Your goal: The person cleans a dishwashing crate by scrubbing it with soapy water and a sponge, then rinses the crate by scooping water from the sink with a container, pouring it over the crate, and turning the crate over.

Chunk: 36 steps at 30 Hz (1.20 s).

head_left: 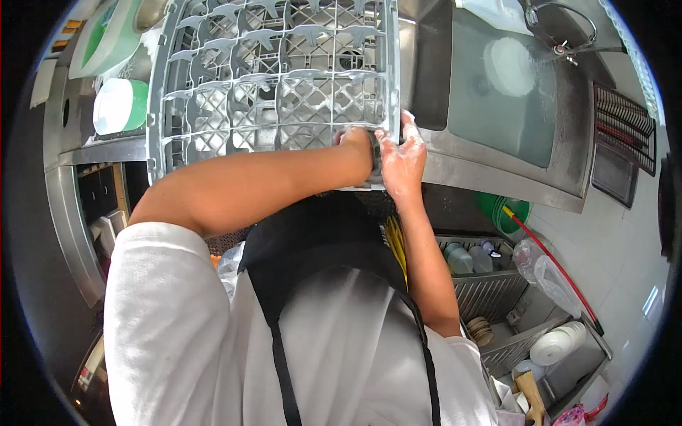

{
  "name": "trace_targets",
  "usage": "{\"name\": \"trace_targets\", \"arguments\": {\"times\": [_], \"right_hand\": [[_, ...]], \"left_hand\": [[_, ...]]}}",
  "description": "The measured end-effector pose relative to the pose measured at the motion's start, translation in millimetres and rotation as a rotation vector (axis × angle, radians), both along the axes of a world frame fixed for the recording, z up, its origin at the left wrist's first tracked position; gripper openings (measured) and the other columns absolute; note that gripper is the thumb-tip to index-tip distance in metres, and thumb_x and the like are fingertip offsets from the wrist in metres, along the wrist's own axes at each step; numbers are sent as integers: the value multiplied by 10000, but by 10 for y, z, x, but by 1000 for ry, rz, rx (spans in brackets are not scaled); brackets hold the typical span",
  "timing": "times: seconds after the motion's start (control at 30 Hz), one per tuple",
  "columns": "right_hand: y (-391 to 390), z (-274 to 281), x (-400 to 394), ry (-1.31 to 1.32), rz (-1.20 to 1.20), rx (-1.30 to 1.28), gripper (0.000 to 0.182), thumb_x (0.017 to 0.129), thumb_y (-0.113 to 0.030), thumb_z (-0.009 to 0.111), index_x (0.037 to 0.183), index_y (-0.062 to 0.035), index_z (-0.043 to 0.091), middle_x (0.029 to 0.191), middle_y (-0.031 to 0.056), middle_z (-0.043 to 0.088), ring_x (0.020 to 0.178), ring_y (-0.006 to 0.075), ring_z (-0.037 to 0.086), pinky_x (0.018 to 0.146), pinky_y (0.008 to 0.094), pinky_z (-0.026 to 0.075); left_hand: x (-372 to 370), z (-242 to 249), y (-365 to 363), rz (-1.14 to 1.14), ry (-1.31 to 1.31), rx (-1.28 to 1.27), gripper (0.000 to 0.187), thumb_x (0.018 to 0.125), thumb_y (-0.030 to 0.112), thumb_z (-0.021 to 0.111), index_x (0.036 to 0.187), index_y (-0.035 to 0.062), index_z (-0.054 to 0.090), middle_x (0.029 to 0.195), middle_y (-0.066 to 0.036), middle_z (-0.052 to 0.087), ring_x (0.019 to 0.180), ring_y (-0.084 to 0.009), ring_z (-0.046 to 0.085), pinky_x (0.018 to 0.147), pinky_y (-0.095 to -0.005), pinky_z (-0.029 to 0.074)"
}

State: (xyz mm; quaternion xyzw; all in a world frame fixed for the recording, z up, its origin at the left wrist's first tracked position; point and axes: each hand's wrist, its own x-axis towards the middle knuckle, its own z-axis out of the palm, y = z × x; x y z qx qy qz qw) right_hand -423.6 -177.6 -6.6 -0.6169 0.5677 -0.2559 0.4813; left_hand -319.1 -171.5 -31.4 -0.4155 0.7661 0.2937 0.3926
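A grey plastic dishwasher rack [280, 74] with a lattice floor and rows of pegs lies in front of me, white suds on parts of it. My right hand [403, 157], covered in foam, grips the rack's near right corner, its thumb on the inner side and its fingers along the outer side. My left arm reaches across my body, and my left hand [359, 145] is inside the rack near that same corner. Its fingers are mostly hidden by the wrist and the rack's bars, so whether it holds something cannot be made out.
On the right is a sink of cloudy water [490, 106] with a round white item under a faucet [561, 50]. A green-and-white tub [119, 106] stands left of the rack. Lower right are a green bucket [503, 211], a red pole [550, 255] and stacked white dishes [558, 344].
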Motion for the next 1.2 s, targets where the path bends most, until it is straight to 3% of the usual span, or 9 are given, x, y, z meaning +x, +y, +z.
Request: {"name": "trace_targets", "arguments": {"times": [0.17,0.33,0.43,0.53,0.67,0.83,0.93,1.03,1.2], "right_hand": [[29,144,82,-214,-98,178,536,869,4,629,1380,95,497,1130,123,658,962,155,597,898,294,487],[-20,88,26,-117,3,120,529,873,13,606,1378,114,486,1233,154,633,1122,167,572,1001,291,433],[-13,63,33,-136,-18,122,520,883,-26,642,1368,98,501,1241,149,635,1126,169,571,1015,292,419],[-33,225,84,-96,-28,187,480,910,-92,662,1342,66,529,1188,128,652,1074,161,578,993,294,431],[-39,140,52,-136,-41,181,445,956,-228,652,1292,51,565,1123,112,663,1020,158,579,960,312,447],[-61,55,7,-41,-21,116,452,970,-235,644,1310,50,557,1149,113,655,1055,159,557,977,309,430],[-59,124,38,-87,-15,138,471,968,-232,647,1329,54,547,1174,115,648,1065,157,553,987,307,425],[-48,54,28,-152,-32,115,493,965,-233,651,1331,74,532,1166,113,641,1055,153,550,966,305,442],[-51,249,105,-192,-93,161,401,964,-176,652,1283,52,567,1033,53,636,898,83,555,794,237,474]], "left_hand": [[227,335,73,63,214,-194,266,827,135,688,1080,77,739,1090,-100,724,1041,-255,692,773,-356,562],[687,764,280,82,473,-650,247,843,46,623,1070,60,721,915,-107,714,830,-282,713,692,-384,569],[1036,882,268,388,760,-873,269,831,53,665,1094,72,717,925,-125,720,823,-304,711,734,-395,575],[1229,895,274,685,799,-943,301,788,78,740,1087,83,716,971,-136,721,852,-328,702,734,-413,570],[1202,893,364,836,810,-650,378,772,102,773,1134,65,668,996,-167,716,888,-372,690,750,-435,561],[865,642,421,585,1010,-772,263,797,40,660,1050,-32,640,931,-166,721,832,-363,713,723,-421,581],[620,541,334,371,743,-555,208,789,33,645,980,-37,685,900,-187,723,870,-358,715,730,-393,587],[311,270,217,368,535,-401,143,786,47,649,887,-23,721,883,-193,726,890,-354,717,747,-409,583],[200,3,100,614,510,-280,157,780,78,679,900,-6,736,949,-199,733,923,-345,720,797,-440,572]]}}
